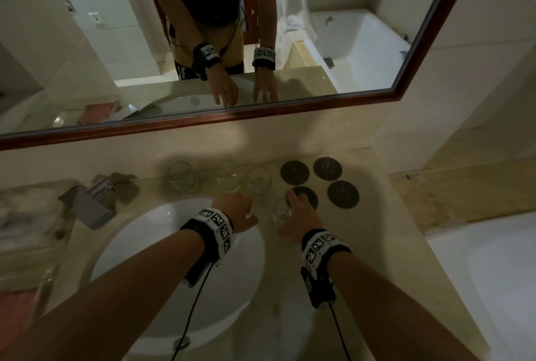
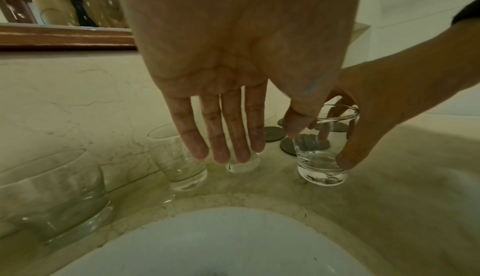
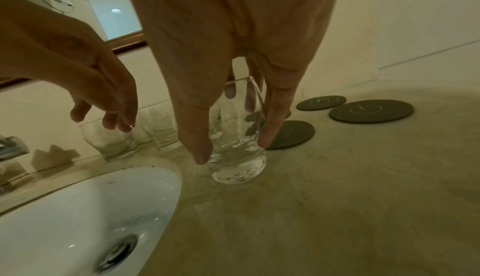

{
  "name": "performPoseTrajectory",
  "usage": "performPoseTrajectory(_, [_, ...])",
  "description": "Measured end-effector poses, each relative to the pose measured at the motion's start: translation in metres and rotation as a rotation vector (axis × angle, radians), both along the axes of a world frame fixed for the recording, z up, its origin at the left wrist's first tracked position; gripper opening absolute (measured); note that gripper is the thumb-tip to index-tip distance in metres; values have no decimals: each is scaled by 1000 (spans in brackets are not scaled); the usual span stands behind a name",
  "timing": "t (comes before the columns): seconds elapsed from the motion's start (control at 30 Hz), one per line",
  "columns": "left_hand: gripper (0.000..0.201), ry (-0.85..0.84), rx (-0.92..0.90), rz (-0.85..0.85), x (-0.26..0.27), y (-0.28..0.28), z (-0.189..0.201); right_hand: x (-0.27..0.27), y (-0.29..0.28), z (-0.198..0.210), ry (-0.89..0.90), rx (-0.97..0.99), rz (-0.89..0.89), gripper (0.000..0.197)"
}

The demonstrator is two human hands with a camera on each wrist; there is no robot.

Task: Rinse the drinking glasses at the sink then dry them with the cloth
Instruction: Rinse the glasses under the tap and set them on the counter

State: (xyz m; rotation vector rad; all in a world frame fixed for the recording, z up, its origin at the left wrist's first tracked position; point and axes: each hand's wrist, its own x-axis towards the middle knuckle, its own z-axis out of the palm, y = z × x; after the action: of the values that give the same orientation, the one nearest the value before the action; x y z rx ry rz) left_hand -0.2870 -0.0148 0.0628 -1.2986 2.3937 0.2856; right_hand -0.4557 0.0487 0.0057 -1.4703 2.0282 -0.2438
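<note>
A small clear glass (image 1: 280,213) with a little water in it stands on the marble counter (image 3: 337,198), just right of the white sink (image 1: 179,244). My right hand (image 1: 293,210) grips this glass (image 3: 237,163) from above, thumb on the near side and fingers on the far side. My left hand (image 2: 255,143) hovers open beside it with straight, wet fingers, holding nothing. Three more empty glasses (image 1: 229,177) stand in a row along the back wall. A pink cloth (image 1: 16,314) lies at the counter's near left, blurred.
Several dark round coasters (image 1: 343,194) lie right of the glasses; my right hand partly covers one. A chrome faucet (image 1: 90,207) stands left of the basin and a framed mirror (image 1: 203,126) hangs behind. A bathtub (image 1: 493,273) lies right of the counter.
</note>
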Motion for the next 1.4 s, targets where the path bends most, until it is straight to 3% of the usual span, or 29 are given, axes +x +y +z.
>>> performPoseTrajectory(0.53, [41,25,5,57,26,4,-3,12,-4,6,11,20,61,98])
performPoseTrajectory(0.67, [41,29,15,97,45,6,3,21,-11,28,173,-60,143,81])
performPoseTrajectory(0.77, [41,29,15,143,66,6,8,39,-20,46,189,-139,218,58])
performPoseTrajectory(0.87, [41,42,31,197,93,6,16,67,-31,63,146,-138,318,42])
performPoseTrajectory(1.07, [42,98,7,310,160,17,34,141,-49,78,105,-126,581,29])
performPoseTrajectory(1.4, [30,98,-20,563,303,50,52,300,-73,98,36,-49,821,11])
